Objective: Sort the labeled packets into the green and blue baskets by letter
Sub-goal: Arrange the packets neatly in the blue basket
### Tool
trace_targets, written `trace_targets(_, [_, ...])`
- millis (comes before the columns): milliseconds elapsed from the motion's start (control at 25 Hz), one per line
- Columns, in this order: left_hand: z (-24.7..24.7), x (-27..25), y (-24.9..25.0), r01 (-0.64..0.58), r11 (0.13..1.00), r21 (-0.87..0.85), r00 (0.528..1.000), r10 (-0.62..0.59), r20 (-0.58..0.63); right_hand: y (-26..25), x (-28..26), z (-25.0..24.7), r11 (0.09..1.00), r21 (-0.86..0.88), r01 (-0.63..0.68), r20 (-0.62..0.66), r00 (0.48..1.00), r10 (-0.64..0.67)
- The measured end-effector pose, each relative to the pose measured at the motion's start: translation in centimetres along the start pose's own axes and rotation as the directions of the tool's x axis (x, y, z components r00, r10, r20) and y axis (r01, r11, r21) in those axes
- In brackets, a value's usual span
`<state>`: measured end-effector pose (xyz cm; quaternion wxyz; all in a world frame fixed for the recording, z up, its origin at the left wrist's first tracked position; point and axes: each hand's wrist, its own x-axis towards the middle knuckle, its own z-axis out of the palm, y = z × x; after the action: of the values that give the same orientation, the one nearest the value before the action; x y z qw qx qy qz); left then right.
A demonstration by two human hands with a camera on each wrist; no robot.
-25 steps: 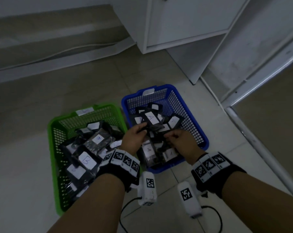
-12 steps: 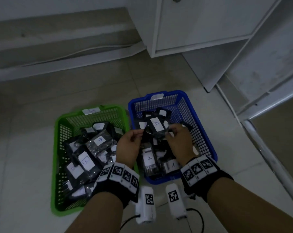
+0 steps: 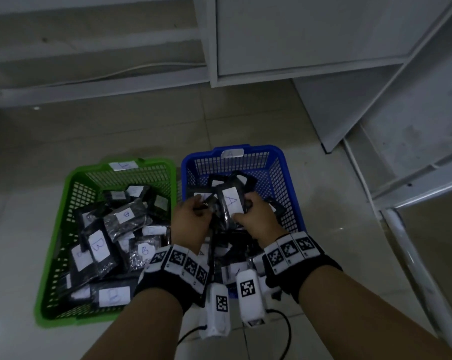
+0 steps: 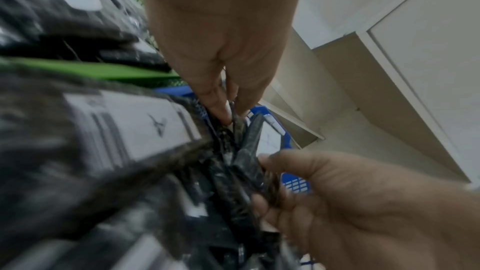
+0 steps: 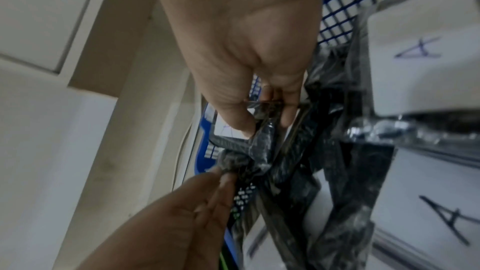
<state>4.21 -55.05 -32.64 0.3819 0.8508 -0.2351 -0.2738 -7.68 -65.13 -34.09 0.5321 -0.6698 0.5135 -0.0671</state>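
Note:
Both hands work over the blue basket (image 3: 289, 183), which holds black packets with white "A" labels. My right hand (image 3: 241, 209) grips a black packet labeled A (image 3: 231, 201) by its right edge and holds it up. My left hand (image 3: 201, 203) pinches the crumpled edge of a dark packet (image 4: 244, 151) that touches the A packet's left side. In the right wrist view my right hand's fingers (image 5: 241, 124) pinch the packet's corner, with my left hand (image 5: 223, 174) just below. The green basket (image 3: 71, 178) on the left holds several packets labeled B (image 3: 99, 245).
The two baskets stand side by side on a tiled floor. A white cabinet (image 3: 297, 48) stands behind them and a white metal frame (image 3: 401, 229) runs along the right. A low step with a cable (image 3: 115, 74) crosses the back left.
My hands have closed in on each other above the blue basket. The right hand came up from the lower pile and took hold of the A packet, which the left hand held before.

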Motion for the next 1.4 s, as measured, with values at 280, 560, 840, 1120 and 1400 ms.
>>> trace_targets(280, [-0.3,0.6,1.6,0.085,0.996,0.035,0.994,-0.087,0.059,0.7,-0.7,-0.6,0.996,0.086,-0.013,0.088,0.996,0.005])
trace_targets(560, [-1.9,3.6,0.0,-0.160,0.981,-0.106,0.975,0.174,0.141,-1.5,0.2,-0.9,0.773,-0.511,0.376,-0.006,0.898,-0.440])
trace_targets(840, [-3.2,5.0,0.4,-0.317,0.936,0.153,0.949,0.313,0.046,-4.5,0.0,-1.3,0.912,-0.330,0.242,0.005,0.967,-0.255])
trace_targets(1120, [-2.4,5.2,-0.3,-0.320,0.689,0.650,0.942,0.160,0.295,-4.2,2.7,-2.1,0.964,-0.203,0.174,0.005,0.984,-0.177])
trace_targets(1400, [-1.6,3.6,0.2,-0.122,0.988,0.093,0.992,0.122,-0.003,-3.7,4.6,-3.7,0.972,-0.053,0.227,0.205,0.956,-0.212])
